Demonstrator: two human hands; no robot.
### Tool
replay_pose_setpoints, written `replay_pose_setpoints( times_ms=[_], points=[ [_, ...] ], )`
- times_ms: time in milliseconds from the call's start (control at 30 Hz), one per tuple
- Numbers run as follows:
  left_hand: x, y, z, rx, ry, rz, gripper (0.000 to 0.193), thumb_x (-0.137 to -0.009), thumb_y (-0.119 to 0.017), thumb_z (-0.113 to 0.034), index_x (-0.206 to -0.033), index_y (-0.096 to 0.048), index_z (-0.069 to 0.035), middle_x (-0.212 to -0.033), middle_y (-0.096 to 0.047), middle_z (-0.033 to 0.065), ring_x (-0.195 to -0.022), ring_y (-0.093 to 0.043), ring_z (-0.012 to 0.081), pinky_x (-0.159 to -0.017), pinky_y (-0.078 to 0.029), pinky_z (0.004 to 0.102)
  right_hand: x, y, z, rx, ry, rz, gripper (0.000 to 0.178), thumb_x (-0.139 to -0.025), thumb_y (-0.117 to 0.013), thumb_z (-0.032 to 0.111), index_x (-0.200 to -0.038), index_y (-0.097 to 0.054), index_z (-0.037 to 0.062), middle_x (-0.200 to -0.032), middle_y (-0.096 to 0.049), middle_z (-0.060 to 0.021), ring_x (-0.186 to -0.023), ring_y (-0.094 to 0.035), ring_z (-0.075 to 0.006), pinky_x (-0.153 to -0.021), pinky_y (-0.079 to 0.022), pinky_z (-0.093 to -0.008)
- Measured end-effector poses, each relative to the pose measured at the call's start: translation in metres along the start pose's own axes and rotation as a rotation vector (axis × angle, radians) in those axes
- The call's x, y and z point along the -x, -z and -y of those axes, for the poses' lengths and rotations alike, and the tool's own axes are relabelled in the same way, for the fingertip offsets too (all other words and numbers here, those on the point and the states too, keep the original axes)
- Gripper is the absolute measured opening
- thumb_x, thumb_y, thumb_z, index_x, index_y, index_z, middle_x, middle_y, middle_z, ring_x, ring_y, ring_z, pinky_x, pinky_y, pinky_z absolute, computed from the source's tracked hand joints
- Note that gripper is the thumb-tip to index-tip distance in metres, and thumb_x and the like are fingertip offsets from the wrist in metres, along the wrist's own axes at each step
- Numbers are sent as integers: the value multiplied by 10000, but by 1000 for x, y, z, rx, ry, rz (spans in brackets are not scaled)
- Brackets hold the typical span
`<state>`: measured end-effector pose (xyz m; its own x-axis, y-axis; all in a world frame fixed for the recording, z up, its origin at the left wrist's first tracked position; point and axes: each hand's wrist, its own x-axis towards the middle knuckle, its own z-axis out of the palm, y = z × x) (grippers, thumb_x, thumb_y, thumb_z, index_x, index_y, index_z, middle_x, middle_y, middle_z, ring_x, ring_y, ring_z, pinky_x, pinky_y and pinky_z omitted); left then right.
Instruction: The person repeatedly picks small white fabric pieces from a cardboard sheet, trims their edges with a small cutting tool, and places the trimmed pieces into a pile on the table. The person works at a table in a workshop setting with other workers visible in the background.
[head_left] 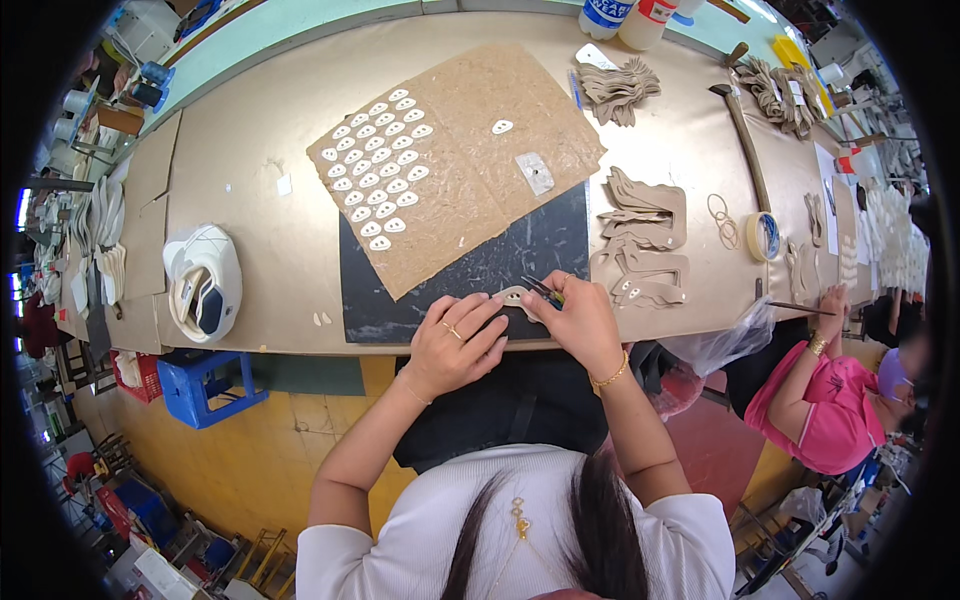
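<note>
My left hand [455,340] is closed on one end of a small beige cut piece [516,294] at the front edge of the table. A white patch with dark holes shows on that piece. My right hand [588,318] pinches its other end and also holds dark two-pronged tweezers [538,287], tips pointing left. Under both hands lies a black mat [375,305]. A brown sheet [455,130] rests partly on it, with rows of white holed patches [378,155], one lone patch [502,127] and a clear plastic piece [535,173].
Stacks of beige cut pieces [640,225] lie right of the mat, near rubber bands [722,222], a tape roll [763,237] and a hammer [745,140]. A white cap [205,280] sits at left. Bottles [605,15] stand behind. A co-worker in pink [825,410] sits at right.
</note>
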<state>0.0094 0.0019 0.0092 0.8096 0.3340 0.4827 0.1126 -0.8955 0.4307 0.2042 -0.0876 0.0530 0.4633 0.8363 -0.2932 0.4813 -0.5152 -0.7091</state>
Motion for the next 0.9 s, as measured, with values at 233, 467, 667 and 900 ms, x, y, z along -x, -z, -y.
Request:
replay_pose_setpoints(
  times_ms=[233,467,667,900],
  points=[
    [0,0,-1,-39,-4,21,294,-788,-772,-186,-1058,-701,-93,-1204,-675,60,-1124,-638,247,-917,-469,416,1,-4,-5,13,29,-21,314,-857,-777,292,-833,-681,-6,-664,-634,-197,-599,-636,-358,-556,-462,-412],
    [-2,-1,-1,-69,-13,41,292,-794,-768,-200,-1061,-702,-102,-1210,-672,48,-1127,-629,236,-917,-460,415,1,-4,-3,18,18,-22,321,-855,-780,279,-837,-674,-22,-698,-644,-209,-617,-639,-362,-562,-462,-403],
    [-7,-1,-4,-89,-9,83,288,-799,-766,-208,-1057,-690,-106,-1202,-657,45,-1112,-611,226,-904,-444,405,1,-3,-4,33,28,-22,311,-859,-776,279,-861,-683,-18,-702,-644,-212,-635,-644,-370,-568,-461,-408],
    [-12,1,-10,-127,-6,136,338,-779,-771,-179,-1095,-678,-101,-1188,-649,42,-1085,-608,235,-903,-425,403,1,-1,-8,-36,21,29,291,-850,-776,259,-927,-686,-7,-778,-693,-202,-697,-677,-387,-624,-520,-438]
  ],
)
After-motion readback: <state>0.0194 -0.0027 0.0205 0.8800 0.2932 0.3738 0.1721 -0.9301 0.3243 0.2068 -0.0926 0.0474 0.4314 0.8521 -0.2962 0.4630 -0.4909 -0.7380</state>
